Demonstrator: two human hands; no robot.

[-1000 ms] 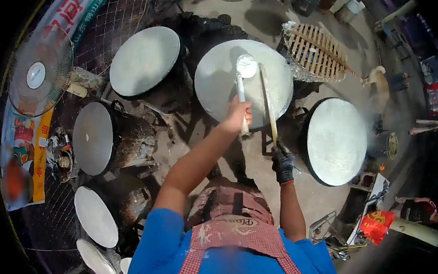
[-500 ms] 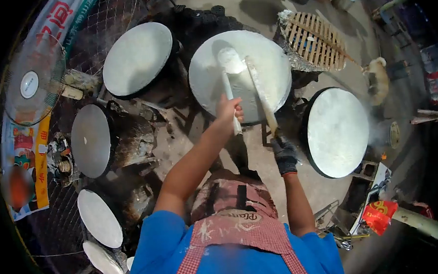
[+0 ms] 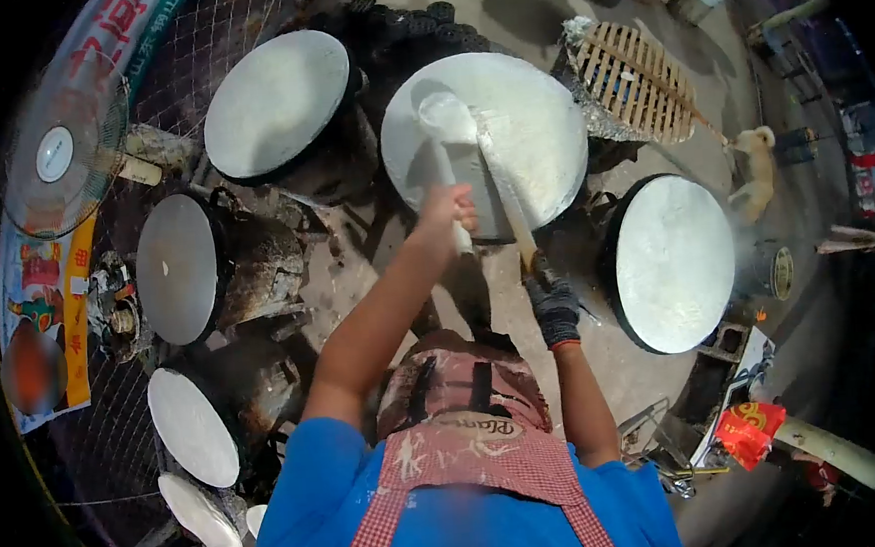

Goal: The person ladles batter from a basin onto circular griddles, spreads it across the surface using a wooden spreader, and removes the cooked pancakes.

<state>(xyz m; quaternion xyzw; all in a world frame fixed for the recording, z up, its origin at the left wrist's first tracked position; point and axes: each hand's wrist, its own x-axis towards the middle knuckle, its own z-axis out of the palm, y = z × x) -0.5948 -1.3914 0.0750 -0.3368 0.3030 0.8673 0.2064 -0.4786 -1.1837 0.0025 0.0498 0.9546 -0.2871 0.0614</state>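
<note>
My left hand, bare, is wrapped round the handle of a ladle whose round, white-coated bowl is over the middle griddle. White batter covers much of that griddle, while its lower left part looks greyer. In a dark glove, my right hand grips the lower end of a long, flat wooden scraper. The scraper's batter-smeared upper end is beside the ladle's bowl; whether they touch, I cannot tell.
White-covered griddles stand at the right and upper left, with a greyer griddle and several more down the left. A slatted wooden rack is beyond, upper right. A dog stands right; a fan is far left.
The ladle's bowl has shifted left and slightly up on the griddle, along with my left hand. The scraper and my right hand have also moved a little left.
</note>
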